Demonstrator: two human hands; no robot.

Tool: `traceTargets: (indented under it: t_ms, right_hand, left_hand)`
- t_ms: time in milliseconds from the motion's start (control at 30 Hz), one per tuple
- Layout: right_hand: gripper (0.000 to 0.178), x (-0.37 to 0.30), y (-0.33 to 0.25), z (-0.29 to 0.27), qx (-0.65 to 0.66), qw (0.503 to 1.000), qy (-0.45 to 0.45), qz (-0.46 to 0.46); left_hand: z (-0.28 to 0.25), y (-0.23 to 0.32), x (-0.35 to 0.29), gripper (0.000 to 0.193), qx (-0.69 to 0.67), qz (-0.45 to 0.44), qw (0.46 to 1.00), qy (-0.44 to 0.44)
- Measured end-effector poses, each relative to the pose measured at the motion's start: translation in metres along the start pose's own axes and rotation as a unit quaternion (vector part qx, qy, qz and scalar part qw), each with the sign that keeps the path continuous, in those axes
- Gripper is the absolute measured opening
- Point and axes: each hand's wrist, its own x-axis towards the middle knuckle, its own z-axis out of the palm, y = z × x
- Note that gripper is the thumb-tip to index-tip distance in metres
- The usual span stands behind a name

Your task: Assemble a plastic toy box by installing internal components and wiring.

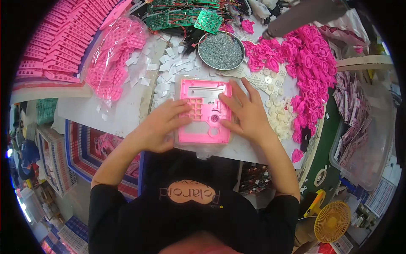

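Note:
A pink plastic housing (184,136) lies flat on a clear plastic bag in front of me. A pink keypad grid (195,111) sits in its left half, and a metal strip (205,91) crosses its upper part. My left hand (158,125) reaches over the left edge, fingers stretched out, fingertips touching the housing by the grid; its thumb is clear of the housing. My right hand (249,112) is at the right edge with fingers spread, its index finger and thumb touching the housing beside a small round part (215,118).
A round tray of small metal screws (221,51) stands behind the housing, near green circuit boards (169,19). White paper pieces (173,63) and a bag of pink grids (116,55) lie left. Pink parts (306,55) and white discs (279,114) lie right. A dark arm-like object (300,19) overhangs.

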Motion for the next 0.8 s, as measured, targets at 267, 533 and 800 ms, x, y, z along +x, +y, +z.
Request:
traceTargets:
  t_ms: [267, 533, 800]
  right_hand:
    - [0.053, -0.015, 0.002, 0.002, 0.062, 0.997, 0.016, 0.043]
    - [0.017, -0.041, 0.058, -0.037, -0.054, 0.927, -0.024, 0.371]
    - [0.009, -0.039, 0.051, -0.015, -0.09, 0.949, 0.039, 0.3]
  left_hand:
    - [0.029, 0.035, 0.028, 0.058, 0.119, -0.013, 0.993, -0.005]
    - [0.033, 0.037, 0.028, 0.054, 0.1, -0.023, 0.995, 0.014]
    - [0.033, 0.036, 0.029, 0.055, 0.081, -0.024, 0.996, 0.019]
